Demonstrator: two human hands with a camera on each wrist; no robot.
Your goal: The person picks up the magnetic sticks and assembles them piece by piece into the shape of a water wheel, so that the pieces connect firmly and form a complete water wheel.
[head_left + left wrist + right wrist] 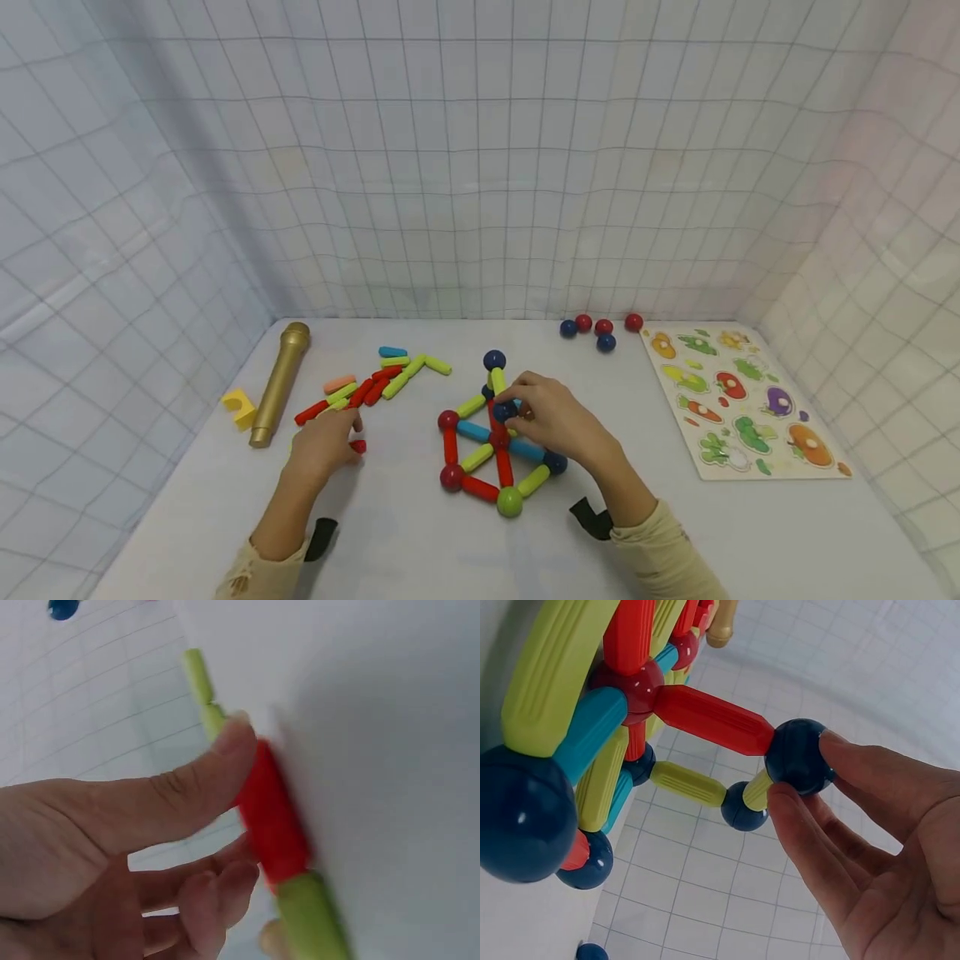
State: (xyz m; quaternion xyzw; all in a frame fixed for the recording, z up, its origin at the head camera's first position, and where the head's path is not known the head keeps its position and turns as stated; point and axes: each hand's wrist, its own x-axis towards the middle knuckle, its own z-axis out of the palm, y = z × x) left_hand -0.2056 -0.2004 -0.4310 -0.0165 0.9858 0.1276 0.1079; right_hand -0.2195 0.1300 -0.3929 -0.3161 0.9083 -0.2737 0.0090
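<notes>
One dark blue ball [799, 754] is sitting above the rod-and-ball frame [504, 465], at the outer end of a red upright [714, 720] that is rising from the frame's crimson hub [634, 686]. Right hand [555, 417]: thumb and fingers standing only as far apart as the ball makes them, pinching it by its sides. Yellow-green link [758, 791] is running from this ball to a second raised blue ball [744, 806], over the frame's far edge.

Joint seems to be calling for a push straight along the upright, toward the hub; a sideways shove would probably be twisting the link loose. Worth releasing slowly, checking that nothing is following the fingers.

Left hand [322, 446], left of the frame: fingers and thumb pinching a red rod [274, 814]; how firmly, cannot tell. Loose rods [377, 390] are lying just beyond it, also left of the frame. Farther left, a gold stick [279, 387] and a yellow block [245, 417] are lying on the worktop [397, 533]. Spare balls [603, 327] are resting beyond the frame, toward its right; a vegetable board [720, 473] is lying well to the frame's right.
</notes>
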